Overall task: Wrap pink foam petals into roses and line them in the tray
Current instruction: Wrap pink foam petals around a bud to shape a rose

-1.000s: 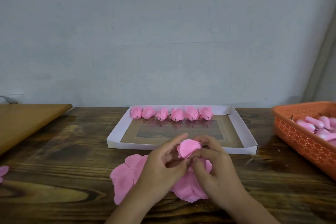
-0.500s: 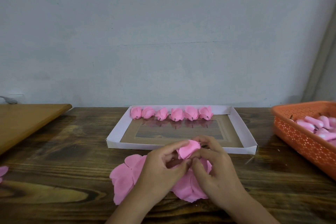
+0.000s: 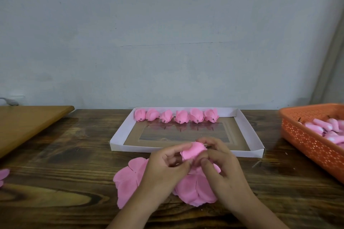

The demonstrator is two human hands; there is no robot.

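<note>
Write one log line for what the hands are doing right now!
hands: left hand and right hand pinch rose | tray: six roses in back row | stage: wrapping, not yet placed

The orange perforated plastic basket (image 3: 309,147) at the right is cut off by the picture's edge, as is the loose pink foam petal (image 3: 3,174) at the far left; the flat pink foam petal pile (image 3: 128,182) on the near table lies partly hidden under both hands. The half-wrapped pink foam rose (image 3: 192,151) is mostly covered by fingers; its stem is too blurred to make out.
</note>
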